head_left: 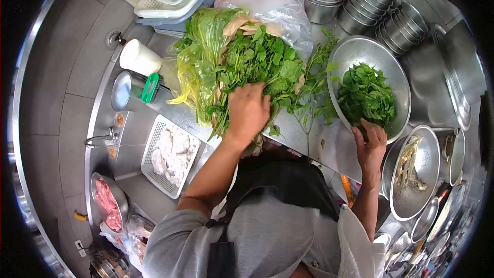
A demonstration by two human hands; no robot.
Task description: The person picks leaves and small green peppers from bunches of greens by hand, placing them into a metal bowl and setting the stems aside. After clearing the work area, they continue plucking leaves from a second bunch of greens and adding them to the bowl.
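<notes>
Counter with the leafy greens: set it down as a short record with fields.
Left hand: fingers in the pile of greens
Right hand: at the near edge of the metal bowl, touching the loose leaves
Beside pile: yellowish plastic bag, with greens inside
Sink side: white perforated basket of pale pieces
Beyond bowl: stacked metal containers
Grip: fingertips partly hidden, cannot tell

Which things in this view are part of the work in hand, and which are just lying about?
In use:
- leafy greens, under the left hand
- metal bowl of loose leaves, with the right hand at its near edge
- probably the yellow bag

Lying about:
- white tub
- white basket of pale pieces
- raw meat
- stacked metal pots
- colander
</notes>
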